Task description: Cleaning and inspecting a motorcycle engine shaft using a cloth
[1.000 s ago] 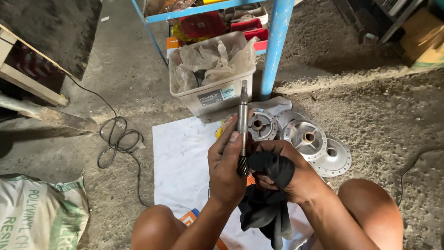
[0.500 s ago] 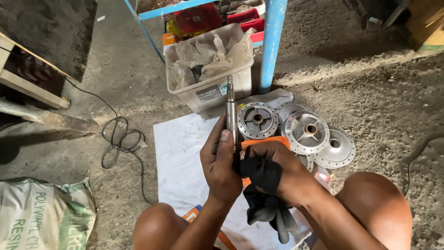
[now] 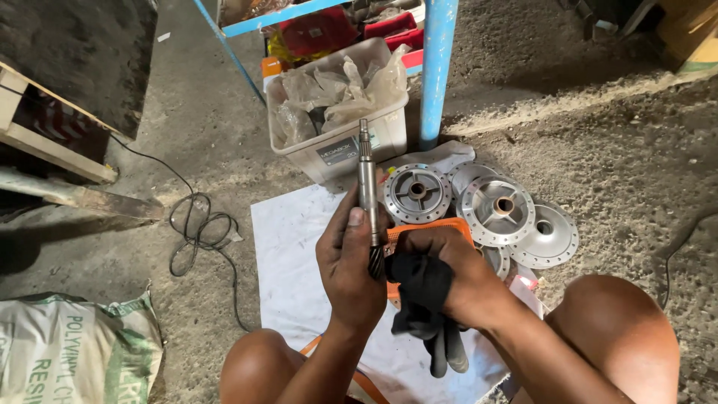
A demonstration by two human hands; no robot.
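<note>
My left hand (image 3: 350,262) grips a long grey metal shaft (image 3: 367,183) upright, its toothed lower end by my palm. My right hand (image 3: 452,271) presses a black rag (image 3: 422,299) against the shaft's lower end; the rag's tail hangs down between my knees. Both hands hover over a white sheet (image 3: 292,254) spread on the ground. An orange object (image 3: 430,227) shows just behind my right hand.
Several round silver hub discs (image 3: 497,206) lie right of the sheet. A clear plastic bin (image 3: 336,142) of crumpled bags stands behind, beside a blue post (image 3: 436,71). A black cable (image 3: 198,232) coils at left, a printed sack (image 3: 71,348) at bottom left.
The view has shifted slightly; the shaft and both hands stay together, with the rag still working at the shaft's lower end.
</note>
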